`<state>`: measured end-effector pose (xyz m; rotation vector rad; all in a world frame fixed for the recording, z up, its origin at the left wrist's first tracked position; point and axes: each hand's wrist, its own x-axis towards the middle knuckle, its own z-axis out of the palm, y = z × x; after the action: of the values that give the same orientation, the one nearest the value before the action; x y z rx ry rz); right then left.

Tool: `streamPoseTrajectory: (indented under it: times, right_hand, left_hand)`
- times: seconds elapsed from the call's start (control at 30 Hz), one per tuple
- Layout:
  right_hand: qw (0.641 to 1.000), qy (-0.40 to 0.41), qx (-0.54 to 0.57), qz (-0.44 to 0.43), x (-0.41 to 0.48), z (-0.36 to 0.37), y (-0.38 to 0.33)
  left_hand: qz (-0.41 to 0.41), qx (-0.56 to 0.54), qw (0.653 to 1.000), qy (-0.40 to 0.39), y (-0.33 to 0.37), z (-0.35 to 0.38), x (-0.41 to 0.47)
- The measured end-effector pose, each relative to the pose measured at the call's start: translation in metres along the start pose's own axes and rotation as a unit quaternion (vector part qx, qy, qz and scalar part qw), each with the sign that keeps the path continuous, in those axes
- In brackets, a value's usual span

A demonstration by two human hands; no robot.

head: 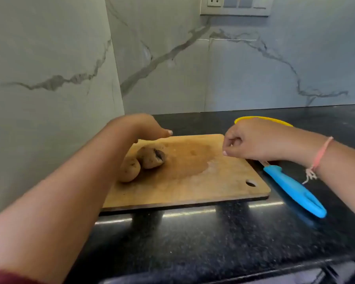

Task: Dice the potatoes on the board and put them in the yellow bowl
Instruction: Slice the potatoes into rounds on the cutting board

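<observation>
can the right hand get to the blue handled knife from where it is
Probably yes. The blue-handled knife lies on the black counter right of the wooden cutting board, handle uncovered. The right hand hovers just above its blade end, seemingly holding nothing, and nothing lies between them.

A single wide-angle view, worn on the head and tilted forward and down, close above the glossy black speckled stone counter (193,242) and the rectangular wooden cutting board (193,181) — facing a corner of grey-veined white marble wall (234,78).
</observation>
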<state>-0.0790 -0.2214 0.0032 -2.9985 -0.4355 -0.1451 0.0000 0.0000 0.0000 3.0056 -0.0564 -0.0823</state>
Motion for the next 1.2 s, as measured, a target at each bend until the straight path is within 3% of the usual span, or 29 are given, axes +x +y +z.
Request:
streamPoseTrajectory:
  times: [0.2,0.37,0.47,0.6,0.83,0.9,0.97,1.07,1.2]
  right_hand:
    - [0.997,-0.054,-0.047,0.041,-0.034,0.008,0.033]
    - [0.991,-0.075,-0.073,0.089,-0.059,0.014,0.059]
    - [0.988,-0.085,-0.070,0.108,-0.065,0.027,0.063]
    - [0.992,-0.022,-0.035,0.116,-0.064,0.041,0.061]
    - [0.986,0.133,0.007,0.096,-0.056,0.033,0.038]
    - [0.982,0.156,0.070,0.076,-0.050,0.028,0.024]
    - [0.969,0.136,0.200,0.061,-0.039,0.027,0.011]
    - [0.916,0.066,0.391,0.062,-0.020,0.029,-0.005]
    - [0.894,0.040,0.440,0.075,0.012,0.029,-0.015]
  left_hand:
    - [-0.015,-0.037,0.999,0.005,-0.005,0.020,-0.018]
    - [-0.015,-0.080,0.995,0.055,-0.007,0.014,-0.033]
    - [-0.012,-0.096,0.995,0.016,-0.012,0.013,-0.040]
    - [-0.015,-0.101,0.994,-0.032,-0.016,0.015,-0.047]
    - [0.043,-0.136,0.990,0.007,-0.013,0.024,-0.051]
    - [0.062,-0.145,0.987,0.019,-0.013,0.026,-0.051]
    - [0.077,-0.157,0.984,0.033,-0.013,0.029,-0.050]
    - [0.088,-0.170,0.980,0.059,-0.014,0.034,-0.046]
    - [0.084,-0.179,0.977,0.085,-0.011,0.036,-0.033]
